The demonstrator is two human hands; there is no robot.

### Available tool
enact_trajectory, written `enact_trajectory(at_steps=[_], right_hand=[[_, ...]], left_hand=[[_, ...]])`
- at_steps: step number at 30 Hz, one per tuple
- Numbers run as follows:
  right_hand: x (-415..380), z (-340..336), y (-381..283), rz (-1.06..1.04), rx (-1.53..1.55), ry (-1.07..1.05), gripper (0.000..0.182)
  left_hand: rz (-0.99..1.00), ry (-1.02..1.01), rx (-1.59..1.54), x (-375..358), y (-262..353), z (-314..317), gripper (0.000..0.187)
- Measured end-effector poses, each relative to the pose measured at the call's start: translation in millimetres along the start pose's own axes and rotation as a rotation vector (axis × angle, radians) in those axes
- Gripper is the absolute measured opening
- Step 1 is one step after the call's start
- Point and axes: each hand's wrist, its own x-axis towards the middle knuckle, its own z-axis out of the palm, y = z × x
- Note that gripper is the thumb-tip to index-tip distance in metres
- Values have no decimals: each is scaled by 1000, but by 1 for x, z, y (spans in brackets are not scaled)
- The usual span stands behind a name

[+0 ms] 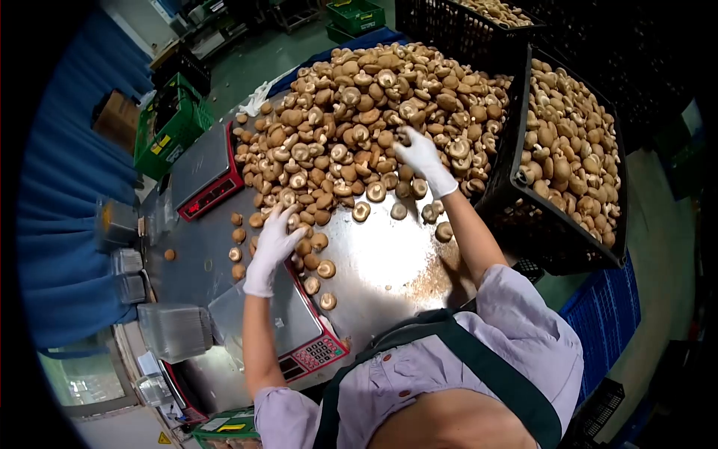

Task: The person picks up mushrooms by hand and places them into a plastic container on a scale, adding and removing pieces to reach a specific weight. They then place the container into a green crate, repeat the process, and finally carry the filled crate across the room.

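A large heap of brown mushrooms (pixel 351 112) covers the back of the metal table (pixel 381 247). My left hand (pixel 274 243), in a white glove, is at the heap's front left edge, its fingers apart and touching mushrooms. Farther right, my right hand (pixel 421 156), also gloved, reaches into the heap with thumb and fingers curved at a mushroom; whether it grips one is too small to tell. Several loose mushrooms lie in front of the heap. Below my left hand stands a red-edged scale (pixel 316 350).
A black crate (pixel 516 179) full of mushrooms stands right of the heap. Another red scale (pixel 206 193) sits at the left, with stacked clear plastic trays (pixel 173 329) nearer me. A green crate (pixel 176 123) is beyond the table's left edge.
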Motion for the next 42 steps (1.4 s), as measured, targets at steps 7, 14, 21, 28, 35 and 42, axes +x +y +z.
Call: enact_trajectory(at_steps=[7, 14, 21, 28, 35, 42], right_hand=[[133, -37, -27, -37, -186, 364, 60], [209, -35, 2, 60, -331, 235, 70], [188, 7, 31, -13, -322, 270, 58], [151, 14, 36, -137, -271, 398, 46], [92, 23, 37, -36, -105, 196, 49], [22, 33, 29, -110, -116, 310, 49]], left_hand=[[35, 119, 68, 150, 21, 25, 82], [150, 251, 111, 282, 64, 21, 88], [181, 73, 104, 379, 105, 35, 75], [230, 125, 189, 353, 105, 53, 68], [256, 124, 529, 307, 114, 68, 68], [206, 133, 461, 234, 109, 73, 80]])
